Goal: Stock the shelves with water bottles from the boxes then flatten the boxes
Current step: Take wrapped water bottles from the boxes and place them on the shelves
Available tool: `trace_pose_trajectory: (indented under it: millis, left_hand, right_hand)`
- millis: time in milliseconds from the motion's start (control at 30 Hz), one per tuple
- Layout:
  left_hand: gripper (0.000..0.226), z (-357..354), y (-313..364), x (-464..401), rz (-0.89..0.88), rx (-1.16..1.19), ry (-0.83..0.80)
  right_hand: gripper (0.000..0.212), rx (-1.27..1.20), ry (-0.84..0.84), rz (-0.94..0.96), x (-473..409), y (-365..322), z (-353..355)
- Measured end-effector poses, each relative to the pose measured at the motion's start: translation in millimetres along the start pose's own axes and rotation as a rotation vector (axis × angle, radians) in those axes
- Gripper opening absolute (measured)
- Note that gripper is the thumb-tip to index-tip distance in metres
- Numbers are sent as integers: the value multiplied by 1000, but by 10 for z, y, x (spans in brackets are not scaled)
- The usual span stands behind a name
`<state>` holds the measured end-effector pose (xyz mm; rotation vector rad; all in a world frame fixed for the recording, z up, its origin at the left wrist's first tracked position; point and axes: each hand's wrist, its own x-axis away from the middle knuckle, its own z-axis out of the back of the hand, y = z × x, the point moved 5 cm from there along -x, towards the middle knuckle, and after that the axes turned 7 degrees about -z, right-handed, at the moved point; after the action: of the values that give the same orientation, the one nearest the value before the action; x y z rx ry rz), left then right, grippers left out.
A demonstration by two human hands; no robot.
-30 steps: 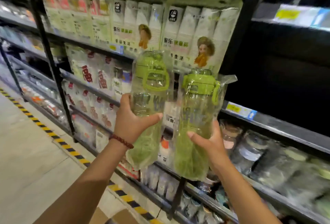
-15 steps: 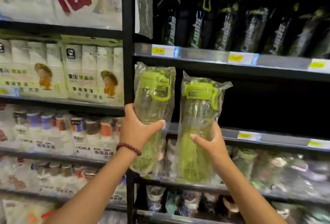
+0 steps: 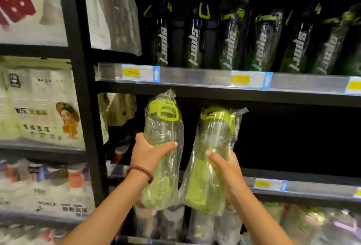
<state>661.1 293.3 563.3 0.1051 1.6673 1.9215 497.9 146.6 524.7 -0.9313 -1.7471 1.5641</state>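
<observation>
My left hand (image 3: pixel 148 153) is gripping one bagged green-lidded bottle (image 3: pixel 164 127), my right hand (image 3: pixel 224 164) another bagged bottle (image 3: pixel 213 139), both below the price-tag shelf rail (image 3: pixel 195 76).

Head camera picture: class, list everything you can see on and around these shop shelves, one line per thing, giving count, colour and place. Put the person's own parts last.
Wrapped water bottles: two, clear with lime-green lids, in plastic bags, held upright in front of the dark middle shelf bay.
Dark sport bottles: a row, count unclear, black with green handles, on the upper shelf.
Price tags: several, yellow and blue, on the shelf rails.
Shelf upright: one, black, left of the bottles.
White packs: several, white with a cartoon figure, left shelf.
Bagged goods: blurred, on the lowest shelves.
Bead bracelet: one, dark red, left wrist.
Left hand: grips the left bottle.
Right hand: grips the right bottle.
</observation>
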Motion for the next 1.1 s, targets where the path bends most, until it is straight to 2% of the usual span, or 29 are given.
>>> trace_pose_trajectory:
  millis: [100, 200, 233, 367, 533, 667, 800, 933, 1100]
  left_hand:
    - [86, -125, -19, -132, -1, -19, 11]
    - [67, -202, -110, -221, 36, 4, 18]
    - [64, -214, -126, -250, 53, 26, 24]
    - [59, -188, -153, -446, 76, 79, 75]
    - [101, -100, -223, -678, 139, 156, 147]
    - [90, -98, -275, -803, 185, 235, 170]
    - [84, -147, -304, -892, 220, 313, 209]
    - [79, -224, -328, -948, 235, 367, 260]
    - [95, -356, -423, -992, 240, 437, 309]
  right_hand:
    - [115, -13, -27, -1, -250, -7, -18]
    - [77, -64, -59, -4, -455, 36, -9]
    - [72, -80, -68, -18, -504, 41, -12]
    - [91, -154, -40, -56, -681, 40, -33]
    - [94, -232, 42, -77, -798, 16, -114]
    - [82, -293, 186, -46, -809, 9, -141]
    - [94, -379, 316, -19, -779, 23, -123]
    - [99, -369, 377, 37, -693, 19, -64]
    - [102, -322, 401, 78, -649, 21, 39]
